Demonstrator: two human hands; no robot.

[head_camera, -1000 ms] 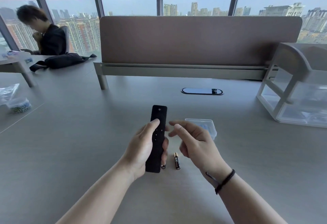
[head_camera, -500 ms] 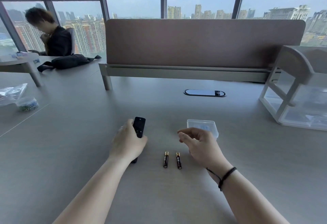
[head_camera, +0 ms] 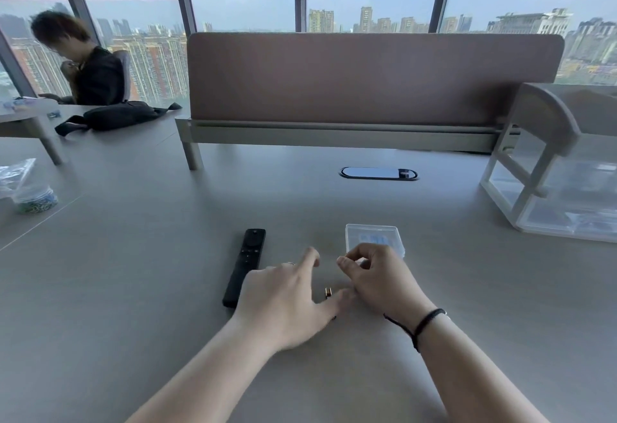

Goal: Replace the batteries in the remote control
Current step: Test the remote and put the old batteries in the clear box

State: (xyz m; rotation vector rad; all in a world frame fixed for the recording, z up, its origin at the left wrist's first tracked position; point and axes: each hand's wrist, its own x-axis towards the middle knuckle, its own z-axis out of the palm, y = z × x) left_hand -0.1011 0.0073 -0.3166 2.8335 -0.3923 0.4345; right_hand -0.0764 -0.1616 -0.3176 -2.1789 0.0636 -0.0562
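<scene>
Remote [head_camera: 245,267] laid on bench [head_camera: 133,289] | left hand [head_camera: 287,302] spread over batteries [head_camera: 329,292] | right hand [head_camera: 380,280] curled, contents hidden.

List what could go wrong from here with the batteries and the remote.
1. The left hand covers most of the batteries on the table; being round, they may roll if nudged.
2. Nothing in view marks these cells as old or new, so they could get mixed with any in the clear plastic case behind the right hand.
3. The remote lies buttons up, unheld; its back cannot be seen.
</scene>
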